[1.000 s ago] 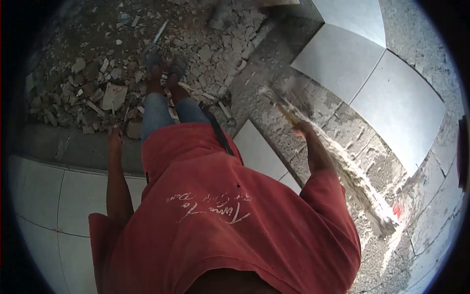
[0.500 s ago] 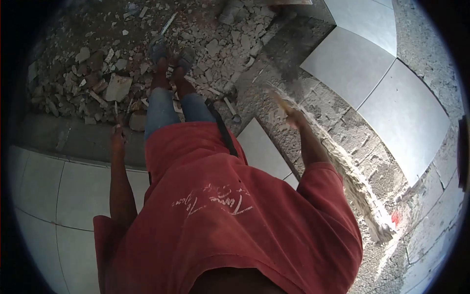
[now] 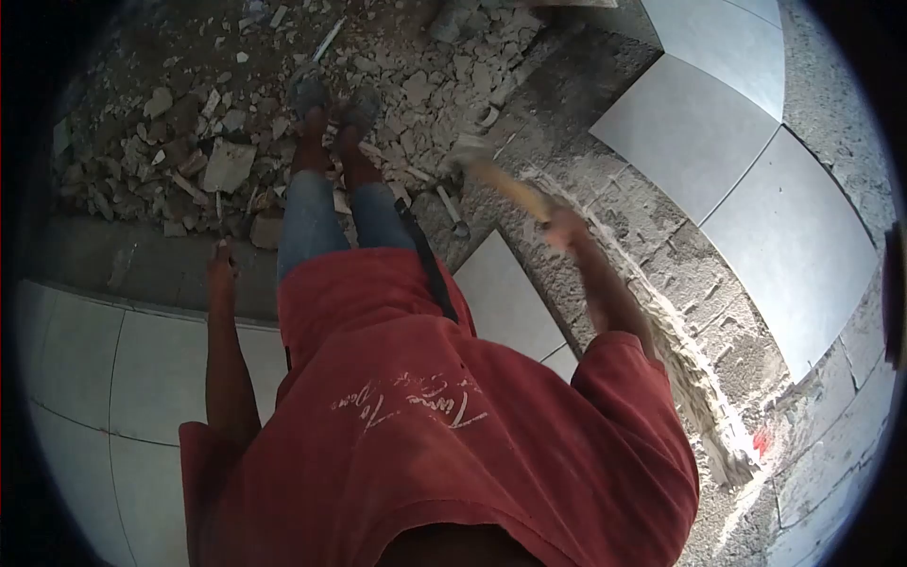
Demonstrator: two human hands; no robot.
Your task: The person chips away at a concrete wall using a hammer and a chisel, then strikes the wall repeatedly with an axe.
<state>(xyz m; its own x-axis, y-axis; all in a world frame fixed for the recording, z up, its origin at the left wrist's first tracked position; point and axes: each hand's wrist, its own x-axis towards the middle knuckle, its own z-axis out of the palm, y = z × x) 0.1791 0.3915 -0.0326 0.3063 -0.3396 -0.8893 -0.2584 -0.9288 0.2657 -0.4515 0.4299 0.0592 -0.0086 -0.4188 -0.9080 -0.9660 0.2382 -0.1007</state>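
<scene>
My right hand (image 3: 564, 230) is closed round the wooden handle of a hammer (image 3: 515, 192). The hammer's pale head is smeared by motion and hangs over broken ground, to the right of my feet. On the left, my left hand (image 3: 222, 257) is held low beside my leg with its fingers closed. A thin, light-coloured rod (image 3: 219, 206) sticks out beyond those fingers toward the rubble; its kind is too small to make out. Along the right runs a rough, chipped strip of mortar (image 3: 652, 293) with a ragged pale edge.
Rubble (image 3: 142, 180) and broken chunks surround my feet. A larger slab piece (image 3: 230, 167) lies among them. Pale tiles (image 3: 694, 132) border the chipped strip on the right, and more floor tiles (image 3: 156, 369) are at lower left. A single tile (image 3: 510, 293) lies beside my right leg.
The hammer has swung left, away from the chipped strip, so its head now shows nearer my feet. My right forearm moved slightly down in view. My left hand has barely moved.
</scene>
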